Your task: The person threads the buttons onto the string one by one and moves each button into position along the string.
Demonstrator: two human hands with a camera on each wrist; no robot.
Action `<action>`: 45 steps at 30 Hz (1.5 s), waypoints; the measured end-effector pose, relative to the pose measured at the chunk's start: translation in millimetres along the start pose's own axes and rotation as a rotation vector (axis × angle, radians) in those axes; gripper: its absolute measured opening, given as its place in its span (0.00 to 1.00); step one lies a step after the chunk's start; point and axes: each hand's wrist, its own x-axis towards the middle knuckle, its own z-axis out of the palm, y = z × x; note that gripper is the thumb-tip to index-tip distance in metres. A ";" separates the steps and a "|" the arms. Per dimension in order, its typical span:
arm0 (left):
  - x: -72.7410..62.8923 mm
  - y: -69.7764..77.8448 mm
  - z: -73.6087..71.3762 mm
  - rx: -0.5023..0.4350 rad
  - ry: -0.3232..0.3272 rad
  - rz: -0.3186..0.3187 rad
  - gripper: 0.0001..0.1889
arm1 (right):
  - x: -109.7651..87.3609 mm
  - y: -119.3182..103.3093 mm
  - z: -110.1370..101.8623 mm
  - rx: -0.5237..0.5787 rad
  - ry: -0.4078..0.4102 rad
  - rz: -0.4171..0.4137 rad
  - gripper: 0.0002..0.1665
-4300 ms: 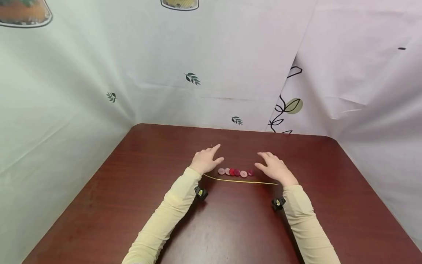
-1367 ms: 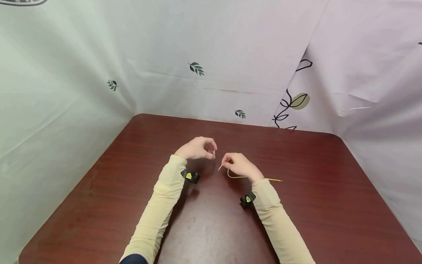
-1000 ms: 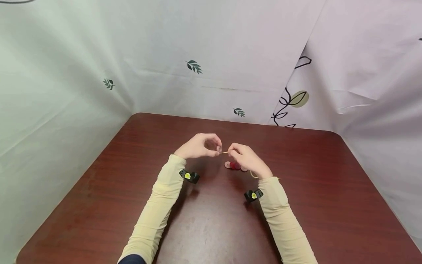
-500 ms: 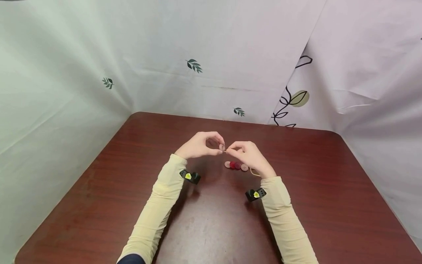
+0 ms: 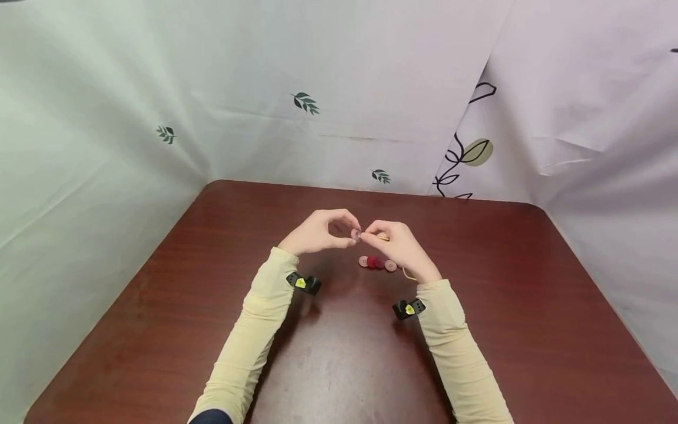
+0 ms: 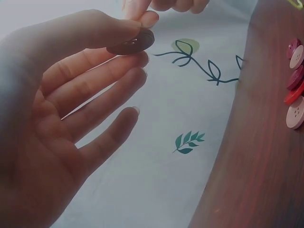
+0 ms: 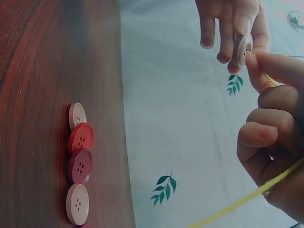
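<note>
As left hand (image 5: 316,232) pinches, right (image 5: 404,244) pinches.

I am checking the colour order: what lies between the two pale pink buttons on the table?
A red button and a maroon button lie between them, as the right wrist view shows.

The left hand (image 5: 323,232) is just left of the button (image 5: 356,235), gripping it between thumb and forefinger, the other three fingers (image 6: 107,104) parted and slightly bent. The right hand (image 5: 399,244) is just right of the button, thumb and forefinger pinching a yellow string (image 7: 270,80) at its face, the remaining fingers curled. Both sleeved forearms (image 5: 259,330) slant inward toward the button from its near side, wrists turned in.
</note>
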 end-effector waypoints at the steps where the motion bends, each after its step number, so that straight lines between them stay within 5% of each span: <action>1: -0.3 0.0 -0.3 0.002 0.000 -0.001 0.14 | -0.2 -0.8 0.2 -0.005 -0.004 -0.003 0.11; 25: 2.5 4.6 2.2 0.034 -0.013 0.020 0.16 | -0.1 -2.8 2.8 -0.009 -0.059 0.005 0.14; 33: 3.3 4.1 4.2 0.056 0.013 0.004 0.17 | 0.4 -4.3 2.1 -0.140 -0.046 -0.065 0.13; 45: 3.8 2.9 6.6 0.115 0.048 0.055 0.11 | 1.1 -0.1 -0.9 -0.169 -0.060 -0.098 0.10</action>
